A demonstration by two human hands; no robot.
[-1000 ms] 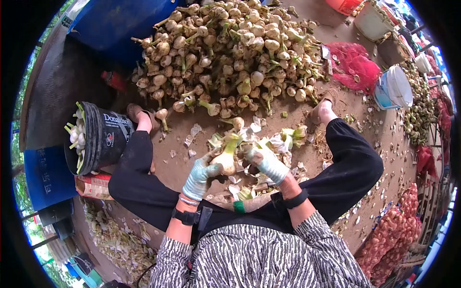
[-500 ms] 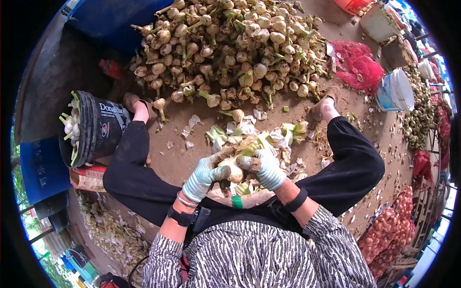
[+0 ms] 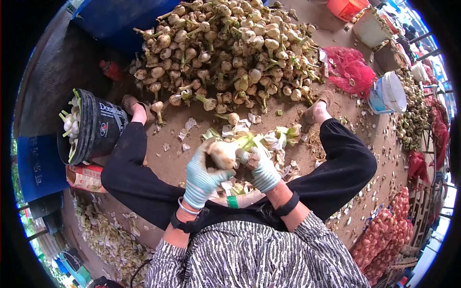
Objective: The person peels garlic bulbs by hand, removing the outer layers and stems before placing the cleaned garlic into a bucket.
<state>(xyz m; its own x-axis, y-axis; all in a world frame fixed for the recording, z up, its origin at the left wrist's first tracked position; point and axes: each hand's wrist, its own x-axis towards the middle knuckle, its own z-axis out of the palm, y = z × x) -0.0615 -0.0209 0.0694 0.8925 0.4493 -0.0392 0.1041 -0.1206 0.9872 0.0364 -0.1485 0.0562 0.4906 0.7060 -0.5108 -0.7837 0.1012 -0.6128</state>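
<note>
Now, seen from above, a seated person's gloved left hand (image 3: 204, 175) cups a garlic bulb (image 3: 222, 153) from beneath. The gloved right hand (image 3: 261, 168) grips the end with the green stalk (image 3: 248, 139). Both hands are closed on the bulb, held just above the lap between the knees. A second ago the stalk stood upright; it has since swung sideways to the right, which suggests the outer skin is being stripped. Peeled husks (image 3: 273, 141) litter the ground just beyond. Farther left, a tipped black bucket (image 3: 103, 127) holds cleaned bulbs. Farthest lies a large pile of unpeeled garlic (image 3: 230, 48). Nothing blocks the hands.
</note>
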